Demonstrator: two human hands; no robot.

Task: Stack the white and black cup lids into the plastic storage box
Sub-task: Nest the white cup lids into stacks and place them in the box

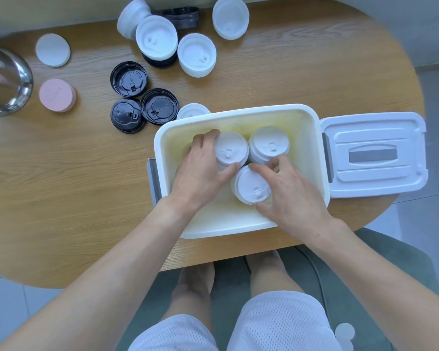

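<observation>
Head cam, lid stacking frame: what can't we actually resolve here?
- How many lids each white stack in the storage box holds: seen from above, only the top lid shows.
- Box floor under the left hand and right hand: covered by them.
- Embossed text on the black lids: too small to read.
- Metal vessel: cut off by the left edge.
- Dark stack at the far edge: partly behind white lids, blurred.

Seen from above, a seated person with two bare forearms and no sleeves, watch or rings on either the left hand (200, 171) or the right hand (293, 191). White mesh shorts (276, 323) with a fine perforated weave cover the thighs, leaving both knees (197, 274) bare
</observation>
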